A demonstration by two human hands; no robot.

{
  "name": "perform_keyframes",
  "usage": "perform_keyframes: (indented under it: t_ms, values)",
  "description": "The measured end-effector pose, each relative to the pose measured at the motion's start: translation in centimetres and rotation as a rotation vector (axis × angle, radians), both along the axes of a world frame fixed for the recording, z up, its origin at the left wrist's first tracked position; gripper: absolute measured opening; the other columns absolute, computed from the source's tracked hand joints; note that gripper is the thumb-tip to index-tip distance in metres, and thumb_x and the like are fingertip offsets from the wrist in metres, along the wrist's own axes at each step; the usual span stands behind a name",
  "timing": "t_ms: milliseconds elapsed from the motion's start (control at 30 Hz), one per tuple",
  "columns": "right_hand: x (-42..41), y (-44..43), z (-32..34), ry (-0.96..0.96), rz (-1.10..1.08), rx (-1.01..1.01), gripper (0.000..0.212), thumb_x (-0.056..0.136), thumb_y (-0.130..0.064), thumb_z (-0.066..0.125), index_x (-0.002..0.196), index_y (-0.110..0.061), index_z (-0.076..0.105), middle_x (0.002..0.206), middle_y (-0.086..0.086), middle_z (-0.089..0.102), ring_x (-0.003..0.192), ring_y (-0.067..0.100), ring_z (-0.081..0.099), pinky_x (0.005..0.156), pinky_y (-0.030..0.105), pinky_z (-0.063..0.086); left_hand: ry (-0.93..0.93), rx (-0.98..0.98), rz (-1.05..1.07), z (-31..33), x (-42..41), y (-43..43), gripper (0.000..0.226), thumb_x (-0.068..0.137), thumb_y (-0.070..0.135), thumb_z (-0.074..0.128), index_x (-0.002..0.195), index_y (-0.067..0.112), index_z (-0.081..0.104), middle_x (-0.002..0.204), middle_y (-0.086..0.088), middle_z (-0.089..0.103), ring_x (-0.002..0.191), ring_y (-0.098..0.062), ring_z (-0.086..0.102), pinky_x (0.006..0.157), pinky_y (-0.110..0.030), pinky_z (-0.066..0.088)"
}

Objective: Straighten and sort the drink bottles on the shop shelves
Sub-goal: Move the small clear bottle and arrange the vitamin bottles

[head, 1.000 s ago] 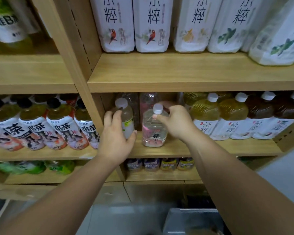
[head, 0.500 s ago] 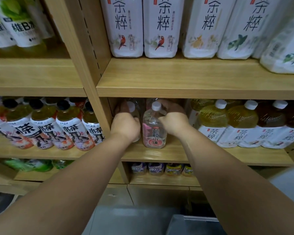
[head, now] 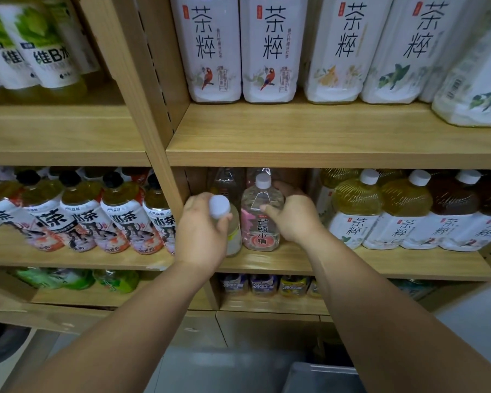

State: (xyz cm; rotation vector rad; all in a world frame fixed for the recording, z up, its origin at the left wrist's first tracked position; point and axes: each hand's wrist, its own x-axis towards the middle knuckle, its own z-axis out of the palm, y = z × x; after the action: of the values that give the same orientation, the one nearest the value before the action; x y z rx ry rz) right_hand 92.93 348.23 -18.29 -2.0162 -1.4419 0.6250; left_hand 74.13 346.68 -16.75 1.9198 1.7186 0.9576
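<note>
- Left hand (head: pixel 201 231): fingers curled round the neck of the pale bottle (head: pixel 234 236), which seems tipped forward near the front of the middle shelf (head: pixel 352 262).
- Right hand (head: pixel 295 219): thumb and fingers clasp the upright pink-label bottle (head: pixel 261 225), just beside.
- Risk: the tipped bottle may knock its neighbour or slip off the shelf edge.
</note>
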Motion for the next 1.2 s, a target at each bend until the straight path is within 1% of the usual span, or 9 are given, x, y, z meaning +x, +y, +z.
perform_keyframes:
  t_ms: [200, 333, 433, 533, 733, 833, 933, 1033, 1200]
  values:
    - [-0.9, -3.8, 1.3, 0.046, -0.031, 0.231, 0.050, 0.080, -0.045, 0.082, 0.123, -0.024, 0.066, 0.115, 0.001, 0.063, 0.111, 0.019, 0.057, 0.093, 0.036, 0.051, -0.104, 0.047, -0.090, 2.1, -3.6, -3.3, 0.040, 0.091, 0.029, 0.074, 0.128, 0.020, 0.063, 0.115, 0.007, 0.060, 0.103, -0.013, 0.057, 0.088, -0.035, 0.050]
    - [-2.7, -6.4, 3.2, 0.390, 0.253, 0.271, 0.032, 0.082, -0.036, 0.083, 0.111, -0.042, 0.071, 0.113, -0.014, 0.072, 0.104, 0.005, 0.068, 0.085, 0.026, 0.057, -0.171, 0.083, -0.115, 4.1, -5.4, -4.1, 0.032, 0.088, 0.030, 0.077, 0.117, 0.029, 0.064, 0.105, 0.012, 0.063, 0.081, -0.008, 0.056, 0.071, -0.029, 0.045]
    - [-5.4, -7.1, 4.6, 0.360, 0.436, 0.227, 0.053, 0.074, -0.039, 0.088, 0.121, -0.049, 0.066, 0.120, -0.020, 0.070, 0.112, 0.003, 0.066, 0.093, 0.033, 0.057, -0.335, 0.035, -0.141, 6.0, -6.9, -4.0, 0.026, 0.087, 0.031, 0.079, 0.111, 0.034, 0.069, 0.099, 0.007, 0.069, 0.066, -0.022, 0.063, 0.063, -0.043, 0.056]
    - [-8.7, -7.3, 6.1, 0.260, 0.459, 0.244, 0.081, 0.063, -0.038, 0.096, 0.132, -0.049, 0.054, 0.124, -0.022, 0.066, 0.114, -0.001, 0.062, 0.093, 0.026, 0.053, -0.559, -0.028, -0.153, 8.5, -8.7, -4.1, 0.019, 0.082, 0.035, 0.078, 0.099, 0.037, 0.071, 0.073, -0.011, 0.070, 0.049, -0.023, 0.057, 0.049, -0.037, 0.050]
    - [-16.4, -7.2, 8.9, 0.123, 0.428, 0.336, 0.092, 0.047, -0.055, 0.091, 0.123, -0.052, 0.039, 0.109, -0.027, 0.066, 0.101, -0.002, 0.063, 0.087, 0.034, 0.055, -0.666, 0.005, -0.115, 12.1, -13.7, -4.4, 0.027, 0.077, 0.042, 0.075, 0.103, 0.035, 0.071, 0.068, -0.034, 0.057, 0.047, -0.028, 0.051, 0.046, -0.035, 0.045]
    - [-19.8, -6.8, 9.8, 0.170, 0.452, 0.385, 0.086, 0.052, -0.057, 0.087, 0.123, -0.053, 0.039, 0.108, -0.026, 0.067, 0.098, -0.003, 0.064, 0.085, 0.032, 0.055, -0.641, 0.068, -0.082, 12.9, -17.2, -4.0, 0.038, 0.074, 0.049, 0.079, 0.108, 0.033, 0.072, 0.066, -0.027, 0.064, 0.047, -0.035, 0.055, 0.049, -0.045, 0.051]
    - [-23.4, -6.1, 10.8, 0.224, 0.468, 0.410, 0.083, 0.059, -0.049, 0.093, 0.125, -0.053, 0.042, 0.113, -0.025, 0.067, 0.103, -0.004, 0.064, 0.088, 0.031, 0.055, -0.656, 0.123, -0.065, 13.5, -21.1, -3.5, 0.038, 0.073, 0.049, 0.082, 0.107, 0.033, 0.073, 0.062, -0.017, 0.062, 0.050, -0.024, 0.048, 0.051, -0.041, 0.045]
    - [-27.2, -5.2, 12.1, 0.308, 0.477, 0.432, 0.079, 0.061, -0.046, 0.091, 0.126, -0.051, 0.047, 0.115, -0.025, 0.069, 0.107, -0.002, 0.065, 0.092, 0.037, 0.055, -0.642, 0.132, -0.139, 13.7, -24.8, -2.6, 0.042, 0.070, 0.056, 0.077, 0.109, 0.040, 0.073, 0.086, -0.028, 0.067, 0.059, -0.023, 0.048, 0.052, -0.052, 0.049]
    - [-32.6, -2.9, 15.1, 0.393, 0.465, 0.519, 0.072, 0.073, -0.030, 0.092, 0.131, -0.043, 0.052, 0.122, -0.024, 0.069, 0.112, -0.001, 0.066, 0.095, 0.035, 0.055, -0.644, 0.097, -0.137, 13.5, -31.2, -1.0, 0.057, 0.063, 0.064, 0.073, 0.117, 0.047, 0.068, 0.068, -0.012, 0.061, 0.051, -0.021, 0.048, 0.049, -0.033, 0.041]
